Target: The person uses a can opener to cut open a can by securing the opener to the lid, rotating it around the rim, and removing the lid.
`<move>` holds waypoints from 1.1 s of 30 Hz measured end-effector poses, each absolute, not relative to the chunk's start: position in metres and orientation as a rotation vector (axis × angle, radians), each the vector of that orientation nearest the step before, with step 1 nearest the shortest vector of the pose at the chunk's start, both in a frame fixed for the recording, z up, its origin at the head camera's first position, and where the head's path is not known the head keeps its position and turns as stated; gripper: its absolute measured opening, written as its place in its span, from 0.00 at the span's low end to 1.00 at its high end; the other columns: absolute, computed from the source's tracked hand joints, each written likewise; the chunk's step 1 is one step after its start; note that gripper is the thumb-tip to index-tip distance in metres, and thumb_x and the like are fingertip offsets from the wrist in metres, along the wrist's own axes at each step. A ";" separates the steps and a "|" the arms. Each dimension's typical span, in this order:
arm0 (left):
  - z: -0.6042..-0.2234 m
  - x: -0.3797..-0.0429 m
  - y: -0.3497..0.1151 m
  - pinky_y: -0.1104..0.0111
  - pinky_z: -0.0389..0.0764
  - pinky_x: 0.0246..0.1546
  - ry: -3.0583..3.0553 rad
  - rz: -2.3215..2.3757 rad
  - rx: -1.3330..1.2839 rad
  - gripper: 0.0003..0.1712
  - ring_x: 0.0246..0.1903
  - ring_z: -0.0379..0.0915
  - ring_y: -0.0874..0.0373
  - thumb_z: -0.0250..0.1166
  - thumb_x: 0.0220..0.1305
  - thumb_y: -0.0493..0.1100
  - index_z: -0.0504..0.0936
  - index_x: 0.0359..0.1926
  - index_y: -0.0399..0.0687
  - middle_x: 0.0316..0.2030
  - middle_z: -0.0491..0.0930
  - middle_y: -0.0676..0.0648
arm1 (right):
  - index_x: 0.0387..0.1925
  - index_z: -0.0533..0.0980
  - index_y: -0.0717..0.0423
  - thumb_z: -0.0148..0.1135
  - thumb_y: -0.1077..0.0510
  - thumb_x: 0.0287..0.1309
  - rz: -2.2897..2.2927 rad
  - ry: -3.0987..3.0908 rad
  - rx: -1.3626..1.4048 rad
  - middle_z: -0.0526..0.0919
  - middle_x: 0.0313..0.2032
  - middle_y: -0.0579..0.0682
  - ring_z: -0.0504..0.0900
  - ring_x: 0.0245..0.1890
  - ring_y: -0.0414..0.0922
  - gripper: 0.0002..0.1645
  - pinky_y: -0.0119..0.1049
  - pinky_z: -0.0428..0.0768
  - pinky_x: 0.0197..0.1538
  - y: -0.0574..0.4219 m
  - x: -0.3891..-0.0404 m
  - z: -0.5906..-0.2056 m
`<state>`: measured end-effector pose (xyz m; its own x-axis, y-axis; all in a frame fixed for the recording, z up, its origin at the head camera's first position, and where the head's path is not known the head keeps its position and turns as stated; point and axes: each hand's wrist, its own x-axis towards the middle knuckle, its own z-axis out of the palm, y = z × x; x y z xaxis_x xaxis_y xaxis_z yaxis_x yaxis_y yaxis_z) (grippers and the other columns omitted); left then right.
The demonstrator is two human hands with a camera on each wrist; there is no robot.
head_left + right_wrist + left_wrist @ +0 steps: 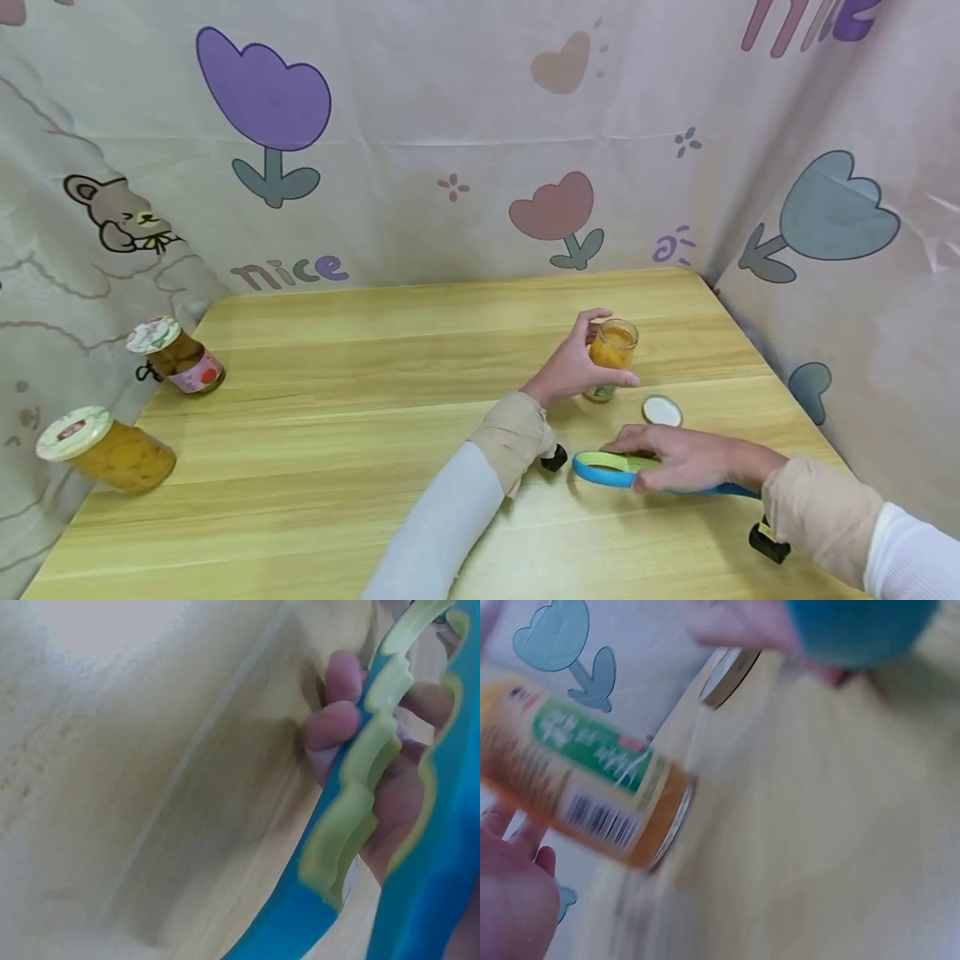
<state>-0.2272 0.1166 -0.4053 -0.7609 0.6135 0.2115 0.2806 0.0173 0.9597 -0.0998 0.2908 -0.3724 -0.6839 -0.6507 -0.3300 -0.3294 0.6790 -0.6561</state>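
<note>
An uncapped glass jar of orange-yellow contents stands on the table at the right. My left hand is spread around it, thumb on the near side and fingers behind. In the left wrist view, the jar's green label and barcode show, with a gap between thumb and glass. My right hand grips a blue jar opener with a scalloped yellow-green inner edge. In the right wrist view, curled fingertips press its blue side. Beyond this hand a round lid lies with its white inside up.
Two capped jars stand along the table's left edge: a dark one with a pink label and a larger orange-yellow one. Printed cloth hangs behind the wooden table and at its sides.
</note>
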 end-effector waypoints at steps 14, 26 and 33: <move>-0.368 -0.257 -0.015 0.56 0.70 0.56 2.298 1.938 0.752 0.25 0.56 0.70 0.49 0.44 0.75 0.58 0.62 0.63 0.51 0.53 0.73 0.45 | 0.38 0.78 0.58 0.36 0.54 0.76 -1.118 2.185 -0.660 0.80 0.26 0.57 0.73 0.16 0.41 0.24 0.33 0.75 0.17 0.285 -0.103 -0.382; -0.308 -0.246 -0.142 0.56 0.71 0.52 2.974 1.535 0.507 0.33 0.57 0.66 0.53 0.55 0.63 0.68 0.69 0.58 0.52 0.54 0.73 0.49 | 0.35 0.77 0.62 0.40 0.54 0.76 -1.193 2.243 -0.655 0.81 0.24 0.57 0.77 0.15 0.45 0.22 0.41 0.76 0.13 0.289 -0.102 -0.391; -0.278 -0.215 -0.223 0.47 0.65 0.58 3.200 1.276 0.350 0.35 0.60 0.62 0.45 0.58 0.64 0.63 0.67 0.61 0.44 0.57 0.71 0.43 | 0.38 0.75 0.66 0.37 0.55 0.76 -1.229 2.272 -0.627 0.79 0.25 0.60 0.75 0.16 0.46 0.23 0.41 0.77 0.16 0.289 -0.105 -0.388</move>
